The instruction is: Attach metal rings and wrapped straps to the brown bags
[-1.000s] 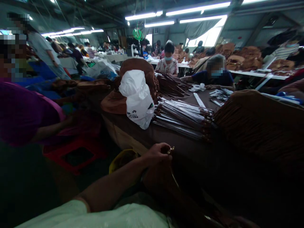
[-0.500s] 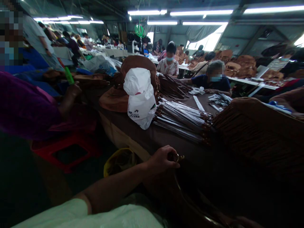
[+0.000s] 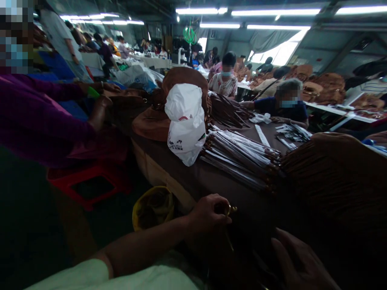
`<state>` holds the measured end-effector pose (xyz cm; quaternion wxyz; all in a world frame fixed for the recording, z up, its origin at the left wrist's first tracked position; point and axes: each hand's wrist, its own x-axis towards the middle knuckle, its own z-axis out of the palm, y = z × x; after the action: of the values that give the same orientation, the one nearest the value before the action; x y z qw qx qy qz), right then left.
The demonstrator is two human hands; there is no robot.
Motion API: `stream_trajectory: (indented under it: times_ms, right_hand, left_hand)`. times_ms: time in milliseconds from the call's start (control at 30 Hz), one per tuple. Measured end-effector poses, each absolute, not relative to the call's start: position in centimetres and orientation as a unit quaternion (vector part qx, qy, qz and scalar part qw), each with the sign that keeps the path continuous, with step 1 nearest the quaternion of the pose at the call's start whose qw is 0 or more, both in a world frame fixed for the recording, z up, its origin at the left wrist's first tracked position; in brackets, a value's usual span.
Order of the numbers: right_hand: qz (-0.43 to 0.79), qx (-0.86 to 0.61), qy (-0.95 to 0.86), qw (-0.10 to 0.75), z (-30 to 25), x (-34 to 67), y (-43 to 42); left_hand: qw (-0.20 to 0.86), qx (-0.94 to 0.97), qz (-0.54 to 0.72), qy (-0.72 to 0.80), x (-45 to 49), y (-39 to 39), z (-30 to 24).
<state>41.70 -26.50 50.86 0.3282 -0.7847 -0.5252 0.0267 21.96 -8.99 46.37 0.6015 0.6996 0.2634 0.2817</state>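
Note:
In the middle foreground, my left hand point(image 3: 208, 211) is closed, pinching a small gold-coloured metal clasp point(image 3: 231, 209) above the dark table edge. Below it hangs a thin gold-coloured strip point(image 3: 229, 239), dim and partly lost in shadow. Lower right, my right hand point(image 3: 298, 257) reaches over the dark table with its fingers apart and nothing visible in them. Bundled straps point(image 3: 238, 151) with white wrapping lie beyond both hands.
A white plastic bag point(image 3: 185, 125) stands against brown bags point(image 3: 151, 123). A fringed brown piece point(image 3: 341, 161) covers the right. Left are a yellow-rimmed bin point(image 3: 137, 209), a red stool point(image 3: 87, 179) and a purple-sleeved person point(image 3: 39, 117). Co-workers sit across the table.
My right hand has come up into view at the lower right, fingers spread. My left hand still pinches the clasp. The view has shifted slightly, and the purple-sleeved person's arms have moved.

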Motion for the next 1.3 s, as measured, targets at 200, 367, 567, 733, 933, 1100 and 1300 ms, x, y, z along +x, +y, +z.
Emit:
stream_trajectory:
  times_ms: [200, 367, 567, 733, 933, 1100, 1300]
  right_hand:
    - [0.218, -0.729, -0.519, 0.39, 49.8, 36.5, -19.9]
    - [0.338, -0.724, -0.44, 0.41, 48.6, 37.8, -20.6]
    - [0.431, -0.71, -0.388, 0.4, 49.1, 37.8, -20.7]
    - [0.563, -0.648, -0.284, 0.428, 48.5, 37.6, -20.5]
    - [0.647, -0.585, -0.207, 0.443, 46.3, 37.6, -20.7]
    - [0.486, -0.715, -0.32, 0.388, 46.5, 36.9, -20.8]
    - [0.112, -0.824, -0.519, 0.199, 48.6, 34.4, -21.6]
  left_hand:
    - [0.536, 0.751, 0.282, 0.261, 21.6, -10.3, 46.6]
    - [0.491, 0.808, 0.217, 0.243, 20.9, -10.1, 45.7]
    - [0.442, 0.847, 0.222, 0.195, 21.3, -10.4, 44.9]
    - [0.449, 0.832, 0.247, 0.213, 21.2, -11.5, 44.2]
    - [0.479, 0.809, 0.255, 0.226, 20.9, -12.1, 42.9]
    - [0.431, 0.85, 0.219, 0.21, 21.2, -11.7, 42.6]
    - [0.326, 0.909, 0.111, 0.235, 21.4, -12.2, 43.8]
